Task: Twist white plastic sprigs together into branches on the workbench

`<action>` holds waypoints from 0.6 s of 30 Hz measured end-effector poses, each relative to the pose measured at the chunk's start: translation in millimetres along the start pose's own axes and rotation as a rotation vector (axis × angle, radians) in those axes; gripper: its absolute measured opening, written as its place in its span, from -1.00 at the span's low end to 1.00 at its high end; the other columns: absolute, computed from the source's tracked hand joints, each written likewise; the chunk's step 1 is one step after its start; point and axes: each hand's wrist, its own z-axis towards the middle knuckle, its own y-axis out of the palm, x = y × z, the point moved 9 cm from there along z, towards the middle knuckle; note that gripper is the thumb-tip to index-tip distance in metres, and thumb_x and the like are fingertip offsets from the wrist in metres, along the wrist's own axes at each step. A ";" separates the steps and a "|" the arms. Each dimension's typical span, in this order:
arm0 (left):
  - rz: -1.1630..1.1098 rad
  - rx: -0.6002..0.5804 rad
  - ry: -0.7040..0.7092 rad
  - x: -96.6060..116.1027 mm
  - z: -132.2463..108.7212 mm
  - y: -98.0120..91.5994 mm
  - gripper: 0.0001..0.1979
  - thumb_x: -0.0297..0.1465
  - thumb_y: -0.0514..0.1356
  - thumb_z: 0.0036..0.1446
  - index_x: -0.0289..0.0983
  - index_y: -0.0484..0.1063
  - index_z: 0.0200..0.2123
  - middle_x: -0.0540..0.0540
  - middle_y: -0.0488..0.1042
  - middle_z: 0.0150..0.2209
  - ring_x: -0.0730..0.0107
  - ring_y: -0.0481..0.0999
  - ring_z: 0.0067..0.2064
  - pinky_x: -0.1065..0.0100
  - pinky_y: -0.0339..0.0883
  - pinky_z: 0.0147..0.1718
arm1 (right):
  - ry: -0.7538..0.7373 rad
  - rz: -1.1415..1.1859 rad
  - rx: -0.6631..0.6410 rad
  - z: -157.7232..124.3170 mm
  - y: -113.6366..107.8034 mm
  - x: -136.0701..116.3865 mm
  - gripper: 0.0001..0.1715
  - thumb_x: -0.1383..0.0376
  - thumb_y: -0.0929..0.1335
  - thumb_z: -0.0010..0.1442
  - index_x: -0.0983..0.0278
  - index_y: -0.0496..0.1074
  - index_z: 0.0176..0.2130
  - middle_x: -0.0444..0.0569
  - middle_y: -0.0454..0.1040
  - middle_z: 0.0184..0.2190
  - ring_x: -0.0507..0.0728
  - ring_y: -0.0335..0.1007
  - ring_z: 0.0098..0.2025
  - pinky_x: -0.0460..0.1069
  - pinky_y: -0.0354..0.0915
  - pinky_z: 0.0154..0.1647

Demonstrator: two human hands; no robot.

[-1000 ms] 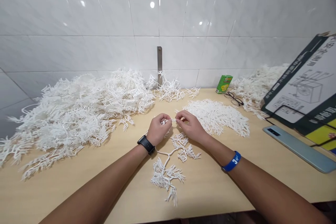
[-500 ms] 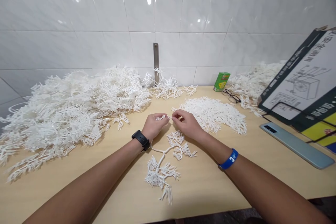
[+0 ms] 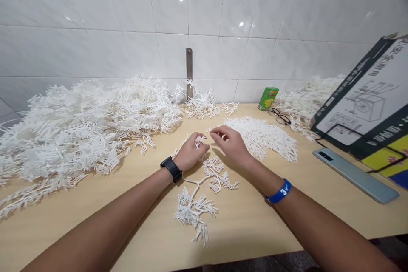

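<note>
My left hand [image 3: 190, 153], with a black watch on its wrist, is closed around a white branching plastic sprig [image 3: 199, 139] whose tips poke out between thumb and fingers. A forked white stem with fringed ends [image 3: 191, 210] lies on the table below and runs up under that hand. Just to the right, my right hand [image 3: 232, 142] has thumb and forefinger pinched close to the left fingertips; whether a small piece is between them is hidden. Behind the right hand spreads a flat heap of small white sprigs [image 3: 267, 138].
A large tangled pile of white branches [image 3: 95, 123] covers the left of the table, with a smaller clump [image 3: 202, 104] by the metal strip [image 3: 189, 68]. To the right are a green box [image 3: 268, 98], glasses [image 3: 279, 116], a phone [image 3: 357, 176] and a printed carton [image 3: 366, 102].
My left hand has turned slightly and more of the sprig shows in its grip. The right hand has shifted a little up and right, opening a small gap between the hands.
</note>
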 end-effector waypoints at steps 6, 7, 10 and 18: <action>0.144 -0.045 0.120 11.7 -2.5 6.9 -0.69 -0.33 0.14 0.08 -0.28 0.29 -0.09 -0.05 0.45 -0.25 0.37 0.40 -0.26 0.34 0.24 -0.25 | -0.063 0.010 -0.110 -5.9 20.6 -6.9 -0.86 0.25 0.40 0.13 0.24 0.51 -0.27 -0.05 0.45 -0.30 0.05 0.34 -0.31 -0.04 0.24 -0.32; 0.150 -0.051 0.128 12.2 -2.6 7.7 -0.70 -0.34 0.14 0.08 -0.28 0.30 -0.09 -0.05 0.45 -0.26 0.37 0.40 -0.26 0.33 0.24 -0.25 | -0.067 0.004 -0.118 -5.6 21.1 -5.8 -0.89 0.27 0.39 0.14 0.24 0.51 -0.30 -0.05 0.44 -0.30 0.04 0.33 -0.32 -0.04 0.24 -0.32; 0.129 -0.055 0.135 13.2 -2.8 8.0 -0.69 -0.34 0.16 0.07 -0.27 0.29 -0.10 0.01 0.42 -0.35 0.43 0.36 -0.36 0.37 0.22 -0.33 | -0.072 0.001 -0.130 -4.7 20.9 -3.5 -0.88 0.32 0.34 0.17 0.24 0.50 -0.35 -0.06 0.43 -0.32 0.03 0.33 -0.34 -0.05 0.24 -0.34; -0.060 -0.009 -0.037 2.3 -3.1 1.2 -0.67 -0.21 0.20 0.09 -0.21 0.18 -0.15 0.17 0.24 -0.54 0.65 0.14 -0.64 0.51 0.02 -0.61 | -0.005 -0.017 -0.079 -4.3 14.2 2.8 -0.87 0.32 0.32 0.17 0.26 0.47 -0.38 -0.08 0.43 -0.35 0.05 0.34 -0.32 -0.04 0.24 -0.34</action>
